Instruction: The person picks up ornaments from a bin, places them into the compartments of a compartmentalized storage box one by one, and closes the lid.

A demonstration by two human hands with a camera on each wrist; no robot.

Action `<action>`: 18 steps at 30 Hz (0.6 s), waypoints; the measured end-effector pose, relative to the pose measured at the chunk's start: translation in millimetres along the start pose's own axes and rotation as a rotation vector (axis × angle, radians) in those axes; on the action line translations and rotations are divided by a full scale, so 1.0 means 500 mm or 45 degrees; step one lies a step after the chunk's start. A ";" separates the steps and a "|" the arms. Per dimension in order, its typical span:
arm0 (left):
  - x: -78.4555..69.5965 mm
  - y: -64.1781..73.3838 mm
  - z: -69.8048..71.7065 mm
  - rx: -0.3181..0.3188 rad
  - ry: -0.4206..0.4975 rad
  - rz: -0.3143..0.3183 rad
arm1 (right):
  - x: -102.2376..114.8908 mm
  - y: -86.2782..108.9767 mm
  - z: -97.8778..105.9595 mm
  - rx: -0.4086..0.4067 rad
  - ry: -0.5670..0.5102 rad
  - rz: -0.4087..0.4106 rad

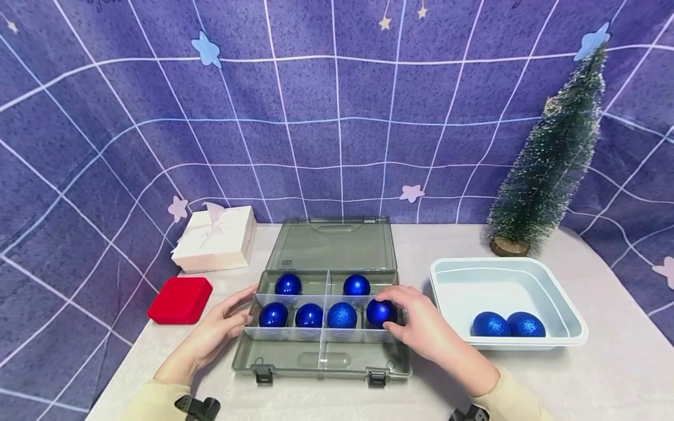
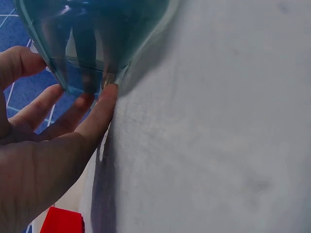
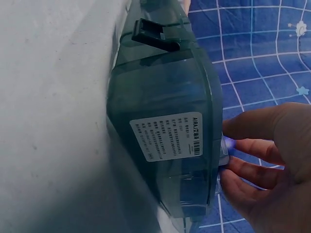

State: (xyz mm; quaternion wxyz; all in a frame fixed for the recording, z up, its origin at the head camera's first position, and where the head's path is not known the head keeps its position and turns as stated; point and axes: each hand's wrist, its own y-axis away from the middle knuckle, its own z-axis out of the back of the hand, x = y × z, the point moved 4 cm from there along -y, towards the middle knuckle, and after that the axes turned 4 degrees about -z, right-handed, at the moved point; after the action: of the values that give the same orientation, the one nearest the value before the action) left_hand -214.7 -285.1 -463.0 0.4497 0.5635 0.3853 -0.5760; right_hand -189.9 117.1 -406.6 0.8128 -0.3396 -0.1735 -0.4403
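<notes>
A grey-green see-through compartment box [image 1: 321,358] lies on the table with its lid [image 1: 332,244] folded back. Several blue balls sit in its back and middle rows, among them a glittery ball [image 1: 342,316] in the middle right compartment. Beside that one, my right hand [image 1: 421,318] holds a smooth blue ball [image 1: 380,316] between thumb and fingers, within the same compartment. From the right wrist, the box's labelled side wall [image 3: 167,136] hides most of this ball. My left hand [image 1: 218,327] rests its extended fingers against the box's left side.
A pale blue tray [image 1: 439,275] on the right holds two glittery blue balls [image 1: 508,324]. Behind it stands a small frosted tree [image 1: 547,164]. At the left are a red box [image 1: 180,300] and a white gift box [image 1: 216,240] with a ribbon. A starry purple cloth [image 1: 337,140] hangs behind.
</notes>
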 end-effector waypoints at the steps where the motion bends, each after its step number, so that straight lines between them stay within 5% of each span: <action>1: 0.001 0.000 0.000 -0.001 -0.002 0.001 | 0.000 0.000 -0.001 -0.002 0.003 -0.001; 8: 0.004 -0.002 0.004 -0.003 -0.026 0.004 | 0.008 0.003 0.017 -0.005 -0.053 -0.009; 18: 0.007 -0.004 0.007 -0.023 -0.032 0.028 | -0.006 0.020 0.134 0.067 -0.225 0.087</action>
State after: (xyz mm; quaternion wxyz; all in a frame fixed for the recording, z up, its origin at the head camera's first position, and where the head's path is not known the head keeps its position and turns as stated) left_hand -217.5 -288.2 -466.5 0.4661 0.5562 0.3785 -0.5746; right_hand -182.2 169.8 -364.8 0.8176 -0.3615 -0.2444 -0.3757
